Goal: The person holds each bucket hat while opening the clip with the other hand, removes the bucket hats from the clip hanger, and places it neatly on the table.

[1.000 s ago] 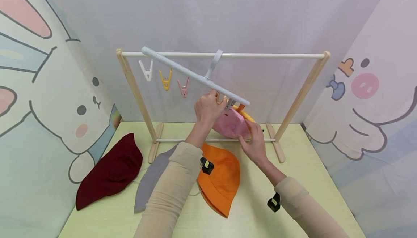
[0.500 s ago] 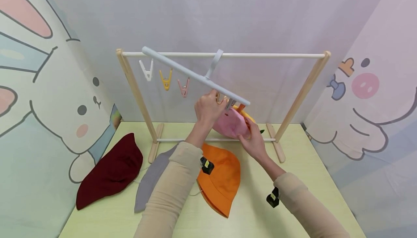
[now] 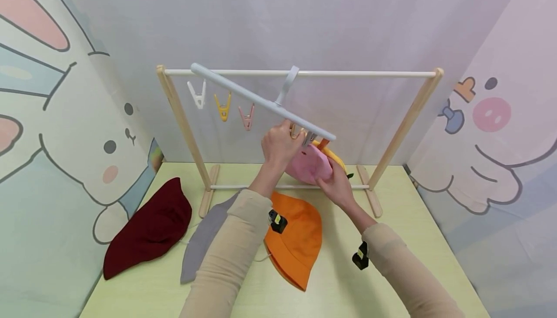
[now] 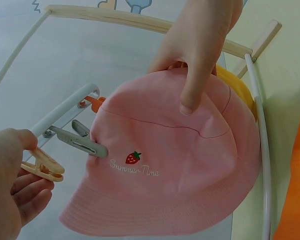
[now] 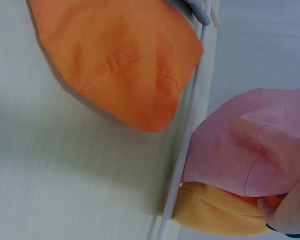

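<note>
A pale-blue clip hanger (image 3: 243,93) hangs slanted from the rack's top rail. My left hand (image 3: 278,145) pinches a beige clothespin (image 4: 46,166) under the hanger, between thumb and fingers. Beside it a grey clothespin (image 4: 82,141) overlaps the edge of a pink bucket hat (image 4: 170,145) with a strawberry and lettering. My right hand (image 3: 338,182) grips this hat, its thumb lying over the crown and its fingers behind the fabric. A yellow hat (image 5: 220,212) hangs behind the pink one, near an orange clothespin (image 4: 96,103).
White (image 3: 197,96), yellow (image 3: 223,108) and pink clothespins (image 3: 247,119) hang along the hanger's left half. On the table lie a dark red hat (image 3: 150,231), a grey hat (image 3: 204,240) and an orange hat (image 3: 300,231). The wooden rack (image 3: 402,127) stands behind them.
My right hand has shifted slightly, its fingers going further behind the pink hat, and the right forearm has swung a little to the left. The left hand stays on the beige clothespin.
</note>
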`<state>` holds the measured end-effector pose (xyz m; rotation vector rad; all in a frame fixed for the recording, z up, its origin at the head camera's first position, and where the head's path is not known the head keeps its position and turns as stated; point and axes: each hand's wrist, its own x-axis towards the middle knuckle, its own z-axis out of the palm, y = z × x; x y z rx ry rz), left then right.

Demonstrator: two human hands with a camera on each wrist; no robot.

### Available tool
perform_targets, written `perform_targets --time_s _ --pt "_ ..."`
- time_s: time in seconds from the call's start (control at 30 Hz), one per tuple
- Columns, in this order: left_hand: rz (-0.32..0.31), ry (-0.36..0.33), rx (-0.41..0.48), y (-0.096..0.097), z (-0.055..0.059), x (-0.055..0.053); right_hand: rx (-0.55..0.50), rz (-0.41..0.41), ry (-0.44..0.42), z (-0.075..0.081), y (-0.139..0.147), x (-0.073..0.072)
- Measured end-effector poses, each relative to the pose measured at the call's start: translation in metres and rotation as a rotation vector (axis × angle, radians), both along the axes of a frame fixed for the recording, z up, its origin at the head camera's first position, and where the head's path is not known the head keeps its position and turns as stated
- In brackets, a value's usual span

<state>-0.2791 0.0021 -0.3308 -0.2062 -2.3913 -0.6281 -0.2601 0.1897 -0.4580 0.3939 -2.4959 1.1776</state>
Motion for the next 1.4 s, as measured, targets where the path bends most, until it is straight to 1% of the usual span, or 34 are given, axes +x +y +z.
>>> perform_targets --time_s 0.17,0.3,0.47,0.57,0.63,0.67,0.77,0.87,0.93,1.03,1.23,1.33,1.4 --pt "0.002 -0.005 0.010 0.001 0.000 0.000 0.041 -0.045 -0.042 0.001 -0.002 -0.002" --pt "0.004 -0.012 0.014 0.001 -0.001 0.000 0.077 -0.087 -0.037 0.001 -0.003 -0.002" --pt "0.000 -0.010 0.022 0.001 0.000 0.000 0.127 -0.159 0.009 0.001 -0.002 -0.001" --pt "0.000 -0.004 0.022 0.002 0.000 0.001 0.118 -0.183 0.043 0.001 -0.001 0.001" --pt "0.001 -0.001 0.022 0.002 0.000 0.001 0.094 -0.191 0.072 0.001 0.001 0.001" --pt "0.002 0.001 0.022 0.002 0.000 0.001 0.085 -0.198 0.103 0.001 0.002 0.002" --pt "0.000 0.008 0.021 0.002 -0.001 0.001 0.066 -0.211 0.149 0.002 0.005 0.002" --pt "-0.006 0.015 0.027 0.003 -0.001 0.000 0.087 -0.236 0.136 0.005 0.007 0.004" --pt "-0.011 0.017 0.032 0.004 -0.002 -0.001 0.106 -0.245 0.106 0.008 0.009 0.004" --pt "-0.015 0.015 0.041 0.004 -0.002 -0.001 0.121 -0.263 0.096 0.011 0.011 0.005" --pt "-0.011 0.020 0.051 0.005 -0.003 0.000 0.090 -0.279 0.184 0.018 0.014 0.006" --pt "-0.007 0.013 0.053 0.005 -0.003 0.000 0.089 -0.290 0.237 0.019 0.017 0.006" --pt "-0.006 0.012 0.053 0.005 -0.003 0.000 0.093 -0.288 0.257 0.020 0.019 0.006"
